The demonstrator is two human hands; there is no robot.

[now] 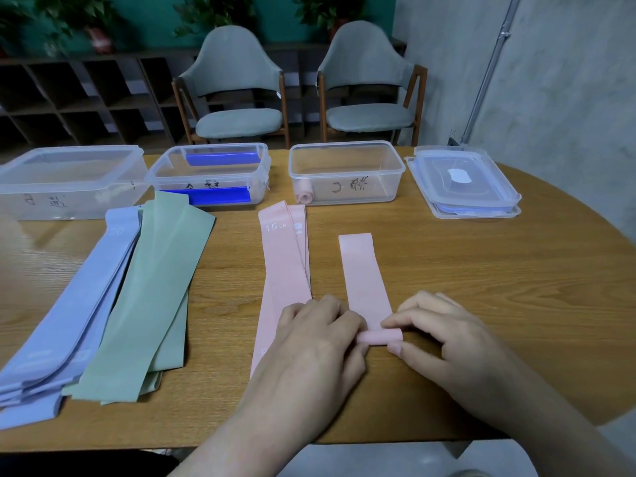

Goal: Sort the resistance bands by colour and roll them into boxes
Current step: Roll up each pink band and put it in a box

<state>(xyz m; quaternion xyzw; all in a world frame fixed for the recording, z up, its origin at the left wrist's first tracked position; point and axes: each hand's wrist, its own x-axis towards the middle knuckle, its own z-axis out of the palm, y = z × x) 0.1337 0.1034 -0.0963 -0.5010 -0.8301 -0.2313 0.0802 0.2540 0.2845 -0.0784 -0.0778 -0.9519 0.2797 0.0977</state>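
A pink resistance band (364,270) lies flat on the table, its near end curled into a small roll. My left hand (311,342) and my right hand (444,332) pinch that roll from either side. Left of it lies a stack of pink bands (284,256), partly under my left hand. Green bands (151,297) and lilac bands (75,304) lie in piles at the left. Along the back stand three clear boxes: a left box (69,182), a middle box (210,173) with blue clips, and a right box (346,172) holding one rolled pink band (305,196).
Stacked clear lids (463,182) lie at the back right of the round wooden table (481,266). Two grey chairs (241,91) stand behind the table, with dark shelving and plants beyond them. A grey wall rises at the right.
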